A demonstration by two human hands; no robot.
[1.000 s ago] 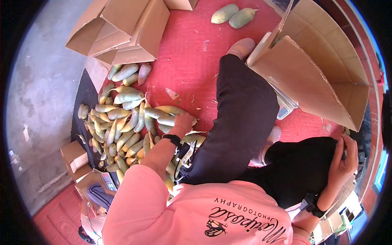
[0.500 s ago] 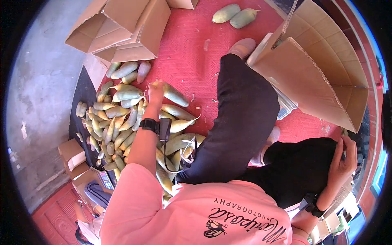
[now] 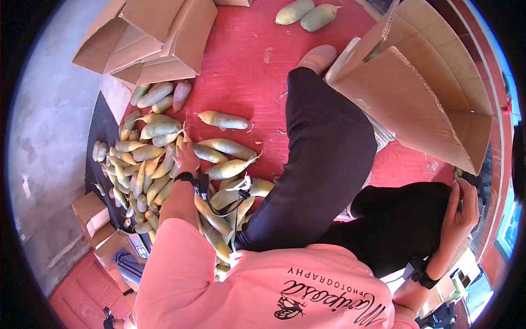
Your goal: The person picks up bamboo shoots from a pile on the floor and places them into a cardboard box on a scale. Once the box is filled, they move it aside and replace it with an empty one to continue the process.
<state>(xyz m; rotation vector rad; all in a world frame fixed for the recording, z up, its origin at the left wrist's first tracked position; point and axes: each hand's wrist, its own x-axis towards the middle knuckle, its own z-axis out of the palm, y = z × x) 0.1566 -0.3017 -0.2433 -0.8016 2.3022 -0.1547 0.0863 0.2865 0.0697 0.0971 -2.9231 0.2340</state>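
My left hand [image 3: 187,159] is over the edge of a pile of long green radishes [image 3: 164,164], its fingers spread against radishes there; just how they touch is partly hidden. Beyond it, one radish [image 3: 224,120] with a pale yellowish end lies apart on the red floor. Nearer my leg are a plump radish [image 3: 233,168] and several others, some under a dangling cable [image 3: 241,193]. My right hand [image 3: 463,207] rests on my bent right knee, fingers loosely apart, holding nothing.
A large open cardboard box [image 3: 411,104] stands at the right on a flat base. More open boxes [image 3: 159,44] stand at the upper left. Two thick radishes [image 3: 319,17] lie on the red floor [image 3: 246,66]. At the lower left are small boxes [image 3: 92,215] and part of another person [image 3: 129,267].
My left hand has let go of the radish, now lying on the floor, and moved back toward me over the pile. My right hand stays on the knee. The view shifted slightly.
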